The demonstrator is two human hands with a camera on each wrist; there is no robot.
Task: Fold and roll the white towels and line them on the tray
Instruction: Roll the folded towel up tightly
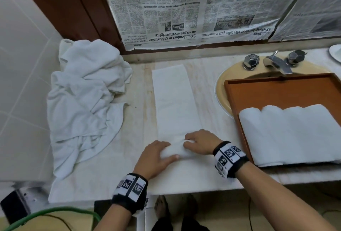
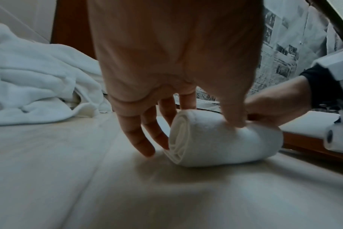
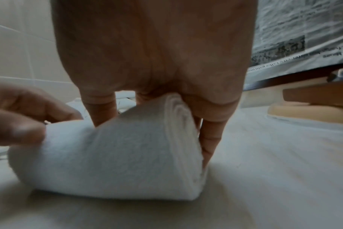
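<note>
A long folded white towel (image 1: pixel 175 101) lies on the counter, its near end wound into a small roll (image 1: pixel 175 152). My left hand (image 1: pixel 156 156) grips the roll's left end (image 2: pixel 215 144), thumb on top and fingers behind it. My right hand (image 1: pixel 199 143) curls over the right end (image 3: pixel 117 158), fingers behind the roll and beside its spiral face. The brown tray (image 1: pixel 276 90) at the right holds several rolled white towels (image 1: pixel 287 134) side by side.
A heap of loose white towels (image 1: pixel 84 97) lies at the left of the counter. The tray rests over a beige sink (image 1: pixel 221 90) with a metal tap (image 1: pixel 276 62). Newspaper (image 1: pixel 184 9) covers the wall behind. The counter's front edge runs just below my wrists.
</note>
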